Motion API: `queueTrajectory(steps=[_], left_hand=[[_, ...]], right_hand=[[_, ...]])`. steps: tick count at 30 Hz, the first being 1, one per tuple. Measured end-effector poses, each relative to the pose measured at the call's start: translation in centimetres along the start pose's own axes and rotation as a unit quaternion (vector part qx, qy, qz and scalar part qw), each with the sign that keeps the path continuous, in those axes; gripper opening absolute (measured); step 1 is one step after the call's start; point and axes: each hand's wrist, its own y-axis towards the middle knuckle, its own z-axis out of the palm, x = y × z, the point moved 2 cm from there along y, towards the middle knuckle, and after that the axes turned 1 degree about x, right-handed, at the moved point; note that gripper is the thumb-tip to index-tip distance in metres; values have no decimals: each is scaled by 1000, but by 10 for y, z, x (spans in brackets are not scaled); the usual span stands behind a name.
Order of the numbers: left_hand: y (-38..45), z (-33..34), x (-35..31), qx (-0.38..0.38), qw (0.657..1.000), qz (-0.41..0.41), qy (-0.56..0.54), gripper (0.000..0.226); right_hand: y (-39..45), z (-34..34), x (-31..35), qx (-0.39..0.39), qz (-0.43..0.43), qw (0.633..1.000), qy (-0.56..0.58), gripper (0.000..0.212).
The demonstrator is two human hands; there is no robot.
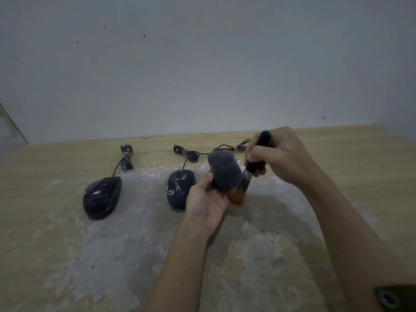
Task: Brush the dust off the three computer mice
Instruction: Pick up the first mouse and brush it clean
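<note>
Mouse in hand [224, 172]: dark, dusted grey, lifted off the table, nose tilted away; cord trailing back to a bundle behind.
Left hand [206, 202]: clamped on the mouse from below and at its near end, thumb along the left flank.
Right hand [278, 157]: closed around the black handle of the brush, just right of the held mouse.
Brush [246, 176]: slanted down and left; orange bristles touching the mouse's lower right edge, beside the left palm.
Middle mouse [180, 189]: on the table, just left of the left hand, streaked white.
Far mouse [102, 198]: well left of the grip, glossy, patchy.
Table [371, 154]: pale wood; white dust spread beneath both hands.
</note>
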Motion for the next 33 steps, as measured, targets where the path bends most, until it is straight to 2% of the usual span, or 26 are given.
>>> queueTrajectory(steps=[1, 3, 5, 6, 8, 10, 13, 15, 17, 19, 21, 22, 24, 26, 27, 29, 30, 33], left_hand=[[0, 0, 1, 1, 1000, 0, 6, 39], [-1, 2, 1, 4, 1000, -4, 13, 38], [-1, 2, 1, 8, 1000, -7, 24, 38], [-2, 3, 0, 11, 999, -7, 30, 38], [-3, 3, 0, 19, 999, -10, 39, 38], [-4, 4, 1, 29, 998, -13, 51, 38], [-4, 6, 2, 33, 998, -6, 56, 40], [-5, 7, 1, 37, 998, -8, 48, 36], [-7, 9, 0, 44, 998, -12, 49, 35], [-8, 10, 0, 35, 998, -6, 56, 37], [-8, 11, 0, 20, 998, 8, 60, 29], [-7, 11, 0, 11, 998, 17, 59, 23], [-7, 11, 0, -5, 998, 28, 51, 19], [-7, 10, -2, -9, 999, 32, 39, 24], [-7, 10, -2, -7, 999, 33, 35, 28], [-7, 11, -3, -3, 999, 33, 35, 33], [-7, 11, -3, -3, 999, 33, 37, 35], [-8, 11, -2, -6, 999, 33, 31, 37]], right_hand=[[0, -2, -3, -28, 1, 1000, -12, 14], [1, -8, -5, -133, -31, 990, -23, 16], [1, -15, -4, -212, -62, 975, 16, 17], [1, -17, -3, -225, -65, 970, 62, 17], [1, -19, -4, -201, -48, 966, 154, 16], [1, -20, -7, -171, -24, 972, 159, 16], [-1, -26, -11, -245, -25, 963, 114, 18], [-1, -28, -12, -274, -24, 953, 129, 22], [0, -25, -9, -249, 0, 952, 179, 24], [0, -22, -8, -180, 28, 960, 213, 21], [0, -17, -10, -120, 46, 978, 167, 12], [0, -17, -14, -124, 48, 986, 103, 13], [1, -18, -16, -181, 26, 983, -32, 23], [0, -21, -10, -226, -13, 974, -26, 24], [0, -21, -7, -215, -19, 976, 23, 21], [1, -18, -6, -141, 1, 987, 83, 16], [1, -16, -7, -126, 3, 990, 59, 16], [0, -15, -6, -191, -31, 981, -1, 16]])
